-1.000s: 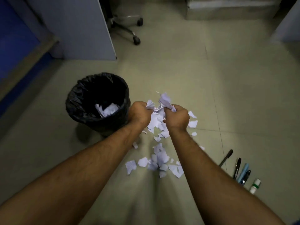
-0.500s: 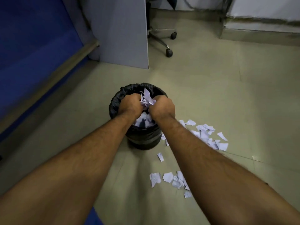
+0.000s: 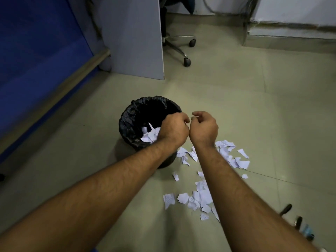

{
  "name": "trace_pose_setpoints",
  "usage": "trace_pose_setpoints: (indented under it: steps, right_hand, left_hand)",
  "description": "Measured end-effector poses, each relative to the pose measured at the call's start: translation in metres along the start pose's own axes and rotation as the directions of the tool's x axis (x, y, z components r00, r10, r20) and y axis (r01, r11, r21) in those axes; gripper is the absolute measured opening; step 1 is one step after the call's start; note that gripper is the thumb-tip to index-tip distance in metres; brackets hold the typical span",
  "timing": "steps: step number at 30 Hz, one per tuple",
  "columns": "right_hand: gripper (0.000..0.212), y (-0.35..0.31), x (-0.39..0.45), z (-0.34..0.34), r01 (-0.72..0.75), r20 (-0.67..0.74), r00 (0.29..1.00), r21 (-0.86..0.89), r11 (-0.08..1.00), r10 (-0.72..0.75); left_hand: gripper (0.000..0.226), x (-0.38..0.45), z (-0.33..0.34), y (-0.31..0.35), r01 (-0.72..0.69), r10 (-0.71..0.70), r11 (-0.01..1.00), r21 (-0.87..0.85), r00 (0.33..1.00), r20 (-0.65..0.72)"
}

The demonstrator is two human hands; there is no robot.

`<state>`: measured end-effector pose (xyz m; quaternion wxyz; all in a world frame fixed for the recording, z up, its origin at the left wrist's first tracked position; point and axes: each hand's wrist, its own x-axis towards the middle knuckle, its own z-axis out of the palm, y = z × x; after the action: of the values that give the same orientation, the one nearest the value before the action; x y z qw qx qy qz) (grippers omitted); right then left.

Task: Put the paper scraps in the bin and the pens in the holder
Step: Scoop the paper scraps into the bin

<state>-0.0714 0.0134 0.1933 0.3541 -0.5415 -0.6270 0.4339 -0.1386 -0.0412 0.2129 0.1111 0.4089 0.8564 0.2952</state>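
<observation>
1. Both hands now empty vs 0.5 s ago, when they clutched a wad of scraps over the bin; wad gone from the fingers, and hands have shifted right, off the bin mouth.
2. Floor: pale tiles, fills most of view. Blue wall at left, grey partition far centre, office chair base w/ castors just right of it.
3. Bin: black-lined, centre, upright on floor; white scraps lie inside at its near side.
4. Left hand: over bin's right rim, fingers loosely curled, holds nothing. Right hand: just right of bin, over floor, fingers loosely curled, holds nothing. Hands close, approx. touching at knuckles.
5. Paper scraps: two loose patches on floor right of bin – one just beside it under right wrist, one nearer, partly hidden by right forearm.
6. Pens: near right corner on floor, blurred, well apart from bin. Holder not in view.
</observation>
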Motion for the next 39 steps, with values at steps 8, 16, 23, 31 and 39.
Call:
trace_pose_setpoints:
  steps: [8, 16, 23, 31, 39]
  right_hand:
    - [0.030, 0.117, 0.000, -0.050, -0.112, 0.074, 0.989, -0.223, 0.968, 0.131]
    - [0.068, 0.271, -0.082, -0.063, 0.170, 0.362, 0.901, -0.804, 0.570, 0.241]
    - [0.049, 0.288, -0.095, -0.060, 0.336, 0.421, 0.907, -0.732, 0.594, 0.006]
    - [0.069, 0.306, -0.056, -0.092, 0.212, 0.280, 0.959, -0.618, 0.757, -0.040]
    - [0.085, 0.313, -0.074, -0.114, 0.178, 0.379, 0.920, -0.624, 0.761, 0.095]
  left_hand:
    - [0.031, -0.047, 0.105, -0.003, 0.072, -0.114, 0.985, 0.159, 0.957, 0.267]
    - [0.050, -0.157, 0.207, -0.093, 0.197, -0.430, 0.773, 0.603, 0.862, 0.270]
    - [0.059, -0.167, 0.229, -0.104, 0.199, -0.328, 0.905, 0.377, 0.890, 0.318]
    - [0.087, -0.137, 0.230, -0.092, -0.185, 0.052, 0.940, 0.288, 0.909, 0.413]
    - [0.123, -0.134, 0.239, -0.068, -0.506, 0.000, 0.781, 0.366, 0.587, 0.810]
